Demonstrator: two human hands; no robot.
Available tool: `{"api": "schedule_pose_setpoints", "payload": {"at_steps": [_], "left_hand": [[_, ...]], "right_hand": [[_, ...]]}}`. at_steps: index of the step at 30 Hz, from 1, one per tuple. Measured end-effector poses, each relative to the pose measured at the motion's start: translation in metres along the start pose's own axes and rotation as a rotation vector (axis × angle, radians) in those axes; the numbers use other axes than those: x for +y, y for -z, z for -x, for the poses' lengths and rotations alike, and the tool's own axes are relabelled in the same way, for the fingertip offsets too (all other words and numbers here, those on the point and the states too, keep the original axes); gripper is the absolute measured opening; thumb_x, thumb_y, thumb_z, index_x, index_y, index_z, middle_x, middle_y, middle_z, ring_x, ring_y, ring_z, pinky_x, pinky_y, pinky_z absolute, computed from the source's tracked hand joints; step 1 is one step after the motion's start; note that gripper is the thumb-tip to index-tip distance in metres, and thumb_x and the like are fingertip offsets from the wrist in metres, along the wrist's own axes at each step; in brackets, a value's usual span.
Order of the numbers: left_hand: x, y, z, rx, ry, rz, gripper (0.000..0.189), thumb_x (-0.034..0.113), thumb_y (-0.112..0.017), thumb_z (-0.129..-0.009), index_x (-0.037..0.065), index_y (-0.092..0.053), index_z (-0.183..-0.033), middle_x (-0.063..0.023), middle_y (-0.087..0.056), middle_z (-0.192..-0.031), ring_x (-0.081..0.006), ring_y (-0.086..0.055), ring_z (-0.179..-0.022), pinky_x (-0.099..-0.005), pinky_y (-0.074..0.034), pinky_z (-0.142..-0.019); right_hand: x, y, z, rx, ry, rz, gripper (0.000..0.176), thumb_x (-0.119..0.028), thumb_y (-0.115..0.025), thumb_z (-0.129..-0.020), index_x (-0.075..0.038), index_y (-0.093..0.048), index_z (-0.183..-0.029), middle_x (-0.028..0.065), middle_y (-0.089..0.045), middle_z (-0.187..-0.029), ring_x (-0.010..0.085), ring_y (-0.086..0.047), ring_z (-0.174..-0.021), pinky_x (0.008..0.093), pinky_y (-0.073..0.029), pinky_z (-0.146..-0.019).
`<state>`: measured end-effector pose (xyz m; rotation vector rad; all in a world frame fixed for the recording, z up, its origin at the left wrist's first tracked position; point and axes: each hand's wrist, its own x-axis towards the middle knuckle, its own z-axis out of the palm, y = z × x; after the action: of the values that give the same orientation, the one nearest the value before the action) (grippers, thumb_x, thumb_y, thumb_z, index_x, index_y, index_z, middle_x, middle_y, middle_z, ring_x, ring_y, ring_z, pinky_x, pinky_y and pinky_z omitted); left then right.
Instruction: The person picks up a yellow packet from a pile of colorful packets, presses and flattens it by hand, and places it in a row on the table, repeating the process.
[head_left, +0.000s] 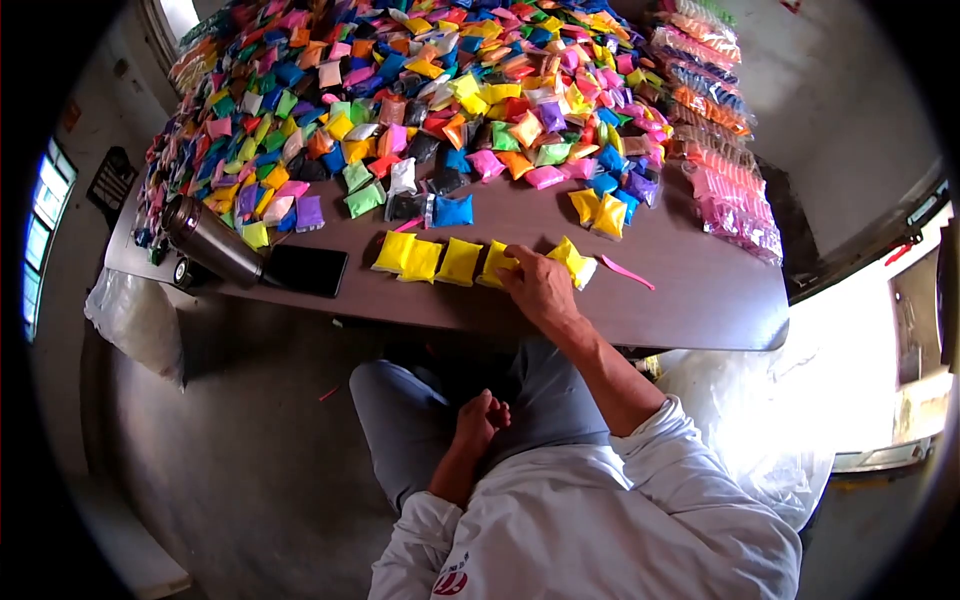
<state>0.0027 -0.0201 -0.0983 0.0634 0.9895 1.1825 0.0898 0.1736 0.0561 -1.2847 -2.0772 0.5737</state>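
Note:
On the brown table, small pillow-shaped yellow packets lie in a row, among them a yellow packet (459, 261) in the middle and another yellow packet (391, 250) at the left end. My right hand (541, 288) reaches over the row, its bent fingers closed on a yellow packet (492, 266) that they partly cover. Just right of this hand lies a clear-edged yellow packet (572, 262), with a thin pink strip (628, 273) beyond it. My left hand (482, 416) rests in my lap with its fingers curled in, and nothing shows in it.
A big heap of colourful packets (400, 100) covers the table's far side. Bagged bundles (728, 190) line the right edge. At the left lie a metal flask (215, 243) and a black phone (306, 272). Plastic bags (138, 318) hang or stand beside the table.

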Motion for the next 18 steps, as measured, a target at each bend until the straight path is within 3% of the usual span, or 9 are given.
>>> {"api": "schedule_pose_setpoints", "payload": {"at_steps": [4, 6, 10, 12, 14, 18], "left_hand": [[0.002, -0.003, 0.001, -0.002, 0.001, -0.015, 0.030, 0.030, -0.044, -0.088, 0.006, -0.048, -0.070, -0.0115, -0.056, -0.073, -0.0192, -0.054, -0.059, -0.0309, -0.046, -0.059], [0.000, -0.002, -0.001, 0.001, 0.004, -0.016, 0.029, 0.030, -0.045, -0.088, 0.006, -0.048, -0.070, -0.0114, -0.056, -0.073, -0.0191, -0.054, -0.060, -0.0307, -0.045, -0.059], [-0.001, 0.003, -0.005, -0.013, 0.009, -0.057, 0.029, 0.030, -0.046, -0.087, 0.007, -0.048, -0.070, -0.0112, -0.057, -0.073, -0.0188, -0.054, -0.060, -0.0301, -0.045, -0.058], [-0.003, 0.005, -0.003, -0.029, -0.016, -0.024, 0.029, 0.030, -0.046, -0.087, 0.007, -0.048, -0.070, -0.0112, -0.057, -0.073, -0.0188, -0.054, -0.060, -0.0300, -0.045, -0.058], [-0.001, 0.000, 0.003, -0.039, -0.032, 0.012, 0.029, 0.030, -0.046, -0.087, 0.007, -0.048, -0.070, -0.0113, -0.057, -0.072, -0.0189, -0.054, -0.060, -0.0300, -0.045, -0.058], [0.007, -0.013, 0.010, 0.039, -0.025, -0.118, 0.029, 0.030, -0.047, -0.087, 0.006, -0.048, -0.070, -0.0115, -0.057, -0.073, -0.0193, -0.054, -0.060, -0.0306, -0.046, -0.058]], "right_hand": [[0.004, -0.001, -0.004, -0.026, 0.026, -0.033, 0.026, -0.016, -0.059, -0.079, -0.004, -0.059, -0.102, 0.0168, -0.062, -0.091, 0.0297, -0.061, -0.080, 0.0346, -0.049, -0.070], [0.006, 0.001, -0.006, -0.107, 0.036, 0.002, 0.023, -0.014, -0.058, -0.081, -0.003, -0.058, -0.101, 0.0149, -0.061, -0.097, 0.0261, -0.061, -0.085, 0.0302, -0.051, -0.071], [0.003, 0.013, 0.003, -0.048, 0.030, -0.101, 0.019, -0.011, -0.056, -0.082, -0.002, -0.059, -0.098, 0.0163, -0.061, -0.094, 0.0273, -0.061, -0.083, 0.0309, -0.050, -0.070], [0.003, 0.029, 0.017, 0.235, 0.034, -0.128, 0.018, -0.009, -0.056, -0.078, -0.003, -0.059, -0.094, 0.0156, -0.061, -0.088, 0.0312, -0.060, -0.077, 0.0354, -0.049, -0.068], [0.015, 0.043, 0.023, 0.303, -0.005, -0.016, 0.013, -0.009, -0.056, -0.077, -0.002, -0.060, -0.088, 0.0150, -0.059, -0.086, 0.0317, -0.058, -0.077, 0.0363, -0.048, -0.067], [0.040, 0.059, 0.028, 0.314, -0.061, 0.172, 0.018, -0.013, -0.059, -0.076, -0.004, -0.060, -0.092, 0.0133, -0.056, -0.092, 0.0302, -0.055, -0.083, 0.0358, -0.046, -0.070]]}}
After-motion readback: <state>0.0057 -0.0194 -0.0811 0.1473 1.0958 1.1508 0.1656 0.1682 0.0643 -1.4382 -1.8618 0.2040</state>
